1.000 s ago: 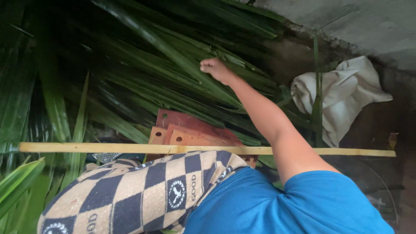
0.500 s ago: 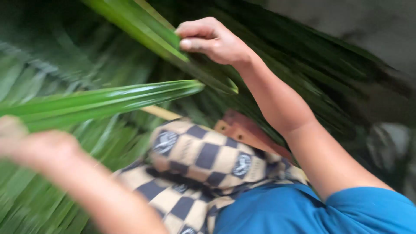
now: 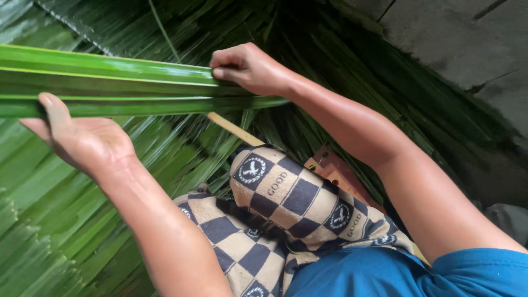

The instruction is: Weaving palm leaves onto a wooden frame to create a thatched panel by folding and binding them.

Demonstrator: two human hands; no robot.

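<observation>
**Two Hands on a Long Green Leaf**

Closest to us is a blue shirt (image 3: 385, 275) at the bottom edge. Just above it lies a checked cloth (image 3: 286, 203) in tan and dark blue, draped over the person's knees.

Beside the cloth, a thin pale stick (image 3: 234, 129) pokes up at a slant. Its lower part goes under the cloth. A reddish-brown block (image 3: 335, 173) peeks out on the right side of the cloth.

Next come the hands. The left hand (image 3: 82, 140) is on the left — palm up, with the fingers (image 3: 55, 110) curled up behind the leaf (image 3: 110, 82). The thumb side is loose, so this hand props the leaf more than it squeezes it. The right hand (image 3: 247, 69) is farther out, near the middle. Its fingers are clenched tight on the leaf, pinching the folded strips together.

The leaf is long and bright green. It stretches flat across the picture, from the left edge to a point just past the right hand. It hangs in the air between the two hands.

Under and behind it all is a big pile of leaves (image 3: 66, 220), dark and shiny. Farthest off, at the top right, is a grey wall (image 3: 462, 38) of stone.
</observation>
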